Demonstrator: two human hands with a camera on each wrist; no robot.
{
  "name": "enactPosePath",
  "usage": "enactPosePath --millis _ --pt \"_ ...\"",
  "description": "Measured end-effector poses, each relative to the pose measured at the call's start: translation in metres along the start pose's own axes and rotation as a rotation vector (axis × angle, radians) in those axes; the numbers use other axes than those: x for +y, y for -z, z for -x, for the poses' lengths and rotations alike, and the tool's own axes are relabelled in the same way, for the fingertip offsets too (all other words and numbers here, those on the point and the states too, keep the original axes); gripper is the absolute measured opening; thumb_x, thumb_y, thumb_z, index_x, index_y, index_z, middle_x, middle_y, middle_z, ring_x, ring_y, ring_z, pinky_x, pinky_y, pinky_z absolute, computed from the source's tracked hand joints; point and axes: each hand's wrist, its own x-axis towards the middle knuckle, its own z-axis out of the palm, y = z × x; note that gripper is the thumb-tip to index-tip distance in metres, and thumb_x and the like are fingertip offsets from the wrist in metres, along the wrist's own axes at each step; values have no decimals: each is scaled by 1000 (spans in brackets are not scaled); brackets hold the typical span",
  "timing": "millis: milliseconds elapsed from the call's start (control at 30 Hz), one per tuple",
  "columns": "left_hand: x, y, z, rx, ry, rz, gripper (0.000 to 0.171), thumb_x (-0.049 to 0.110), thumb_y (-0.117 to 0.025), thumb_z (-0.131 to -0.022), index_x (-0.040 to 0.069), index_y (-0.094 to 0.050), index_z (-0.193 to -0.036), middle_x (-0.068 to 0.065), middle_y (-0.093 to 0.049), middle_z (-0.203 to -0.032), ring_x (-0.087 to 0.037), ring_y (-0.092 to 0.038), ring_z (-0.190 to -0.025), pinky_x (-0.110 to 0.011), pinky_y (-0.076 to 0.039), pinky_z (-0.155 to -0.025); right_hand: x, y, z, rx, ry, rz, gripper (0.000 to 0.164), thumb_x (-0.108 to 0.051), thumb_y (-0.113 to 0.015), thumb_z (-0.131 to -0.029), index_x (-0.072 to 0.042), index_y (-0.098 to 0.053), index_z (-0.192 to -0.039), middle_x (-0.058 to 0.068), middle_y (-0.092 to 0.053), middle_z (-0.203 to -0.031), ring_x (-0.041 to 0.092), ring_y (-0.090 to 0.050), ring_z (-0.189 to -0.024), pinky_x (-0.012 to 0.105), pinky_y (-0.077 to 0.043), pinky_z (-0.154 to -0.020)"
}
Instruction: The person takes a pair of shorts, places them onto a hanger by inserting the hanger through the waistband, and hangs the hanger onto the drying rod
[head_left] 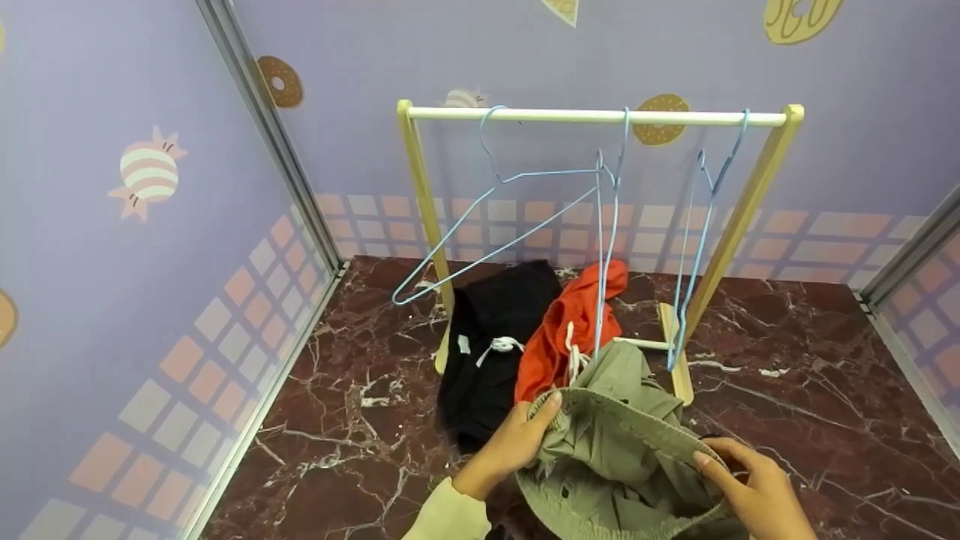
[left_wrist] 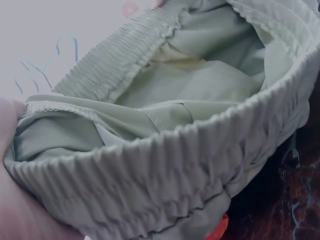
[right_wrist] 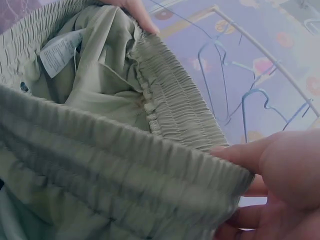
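Olive-green pants (head_left: 622, 442) with a gathered elastic waistband are held up, the waist opening spread toward me. My left hand (head_left: 510, 442) pinches the waistband's left side, thumb on top. On the opposite side my right hand (head_left: 761, 487) grips the band between thumb and curled fingers. Inside the waist, a white label (right_wrist: 61, 50) shows in the right wrist view. The left wrist view is mostly filled by the ruffled waistband (left_wrist: 150, 175). Beyond the pants lie black pants (head_left: 480, 390) with a white drawstring and an orange-red garment (head_left: 547, 352), partly hidden by the green fabric.
A wooden rack with a white bar (head_left: 555, 115) stands at the back. Three blue wire hangers hang from it: one at left (head_left: 495, 247), one mid-bar (head_left: 616, 202), one at right (head_left: 699, 255). Beneath is a dark red marbled surface (head_left: 360, 442); printed lilac panels (head_left: 225, 187) enclose it.
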Motion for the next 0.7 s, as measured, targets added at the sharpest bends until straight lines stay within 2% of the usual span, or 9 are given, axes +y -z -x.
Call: enactPosePath --millis 100,167,233,300,367,433,533,600,700 --pt "-5 -3 -5 -6 21 32 46 38 -36 -98 1 -62 -90 -4 -61 -79 -8 -58 -74 -23 -46 -75 5 0 -6 4 46 19 41 -45 -53 -88 -16 -59 -117 2 -65 -99 7 -59 -79 27 -47 -66" --pt "-6 -6 -7 -5 44 58 48 42 -35 -97 3 -59 -110 -8 -62 -105 -12 -57 -98 -29 -42 -91 8 -1 -11 30 91 47 36 -41 -55 -89 -16 -61 -113 1 -66 -97 4 -60 -81 25 -47 -69" --pt "-6 -9 -10 6 76 74 56 48 -32 -96 5 -49 -129 -10 -51 -131 -18 -46 -121 -36 -31 -105 11 -2 -16 51 124 65 31 -36 -56 -89 -16 -63 -111 2 -67 -98 5 -61 -83 24 -48 -71" --pt "-6 -12 -12 23 113 86 65 54 -28 -95 7 -35 -139 -10 -33 -145 -23 -29 -135 -43 -19 -111 13 -4 -20 63 144 65 30 -33 -57 -89 -14 -62 -112 6 -67 -101 9 -62 -86 25 -49 -71" --pt "-5 -15 -14 49 155 93 71 59 -24 -93 9 -22 -144 -9 -19 -152 -24 -14 -141 -46 -10 -113 14 -6 -23 55 145 52 32 -32 -57 -90 -14 -60 -116 10 -66 -108 16 -63 -93 28 -51 -75" --pt "-5 -17 -16 70 180 102 75 61 -20 -93 8 -15 -146 -9 -12 -153 -26 -8 -142 -47 -6 -114 14 -7 -24 49 151 33 37 -34 -56 -90 -13 -57 -120 13 -63 -112 23 -62 -99 33 -51 -79" --pt "-5 -19 -17 98 188 124 76 60 -17 -93 7 -8 -146 -10 -5 -154 -27 -1 -142 -47 -2 -114 10 -7 -24 66 166 22 42 -40 -54 -90 -13 -54 -123 13 -62 -114 26 -60 -104 37 -50 -83" --pt "-5 -19 -17 107 187 141 75 59 -16 -94 7 -3 -146 -9 -1 -154 -26 3 -142 -47 0 -114 6 -5 -22 87 181 26 45 -43 -53 -90 -13 -53 -123 12 -62 -114 20 -60 -102 36 -50 -82" --pt "-5 -20 -17 117 195 180 75 60 -17 -94 9 -3 -146 -8 0 -154 -26 3 -142 -47 1 -113 -3 1 -19 121 193 28 44 -43 -50 -91 -15 -51 -125 9 -62 -115 4 -59 -95 29 -49 -80"
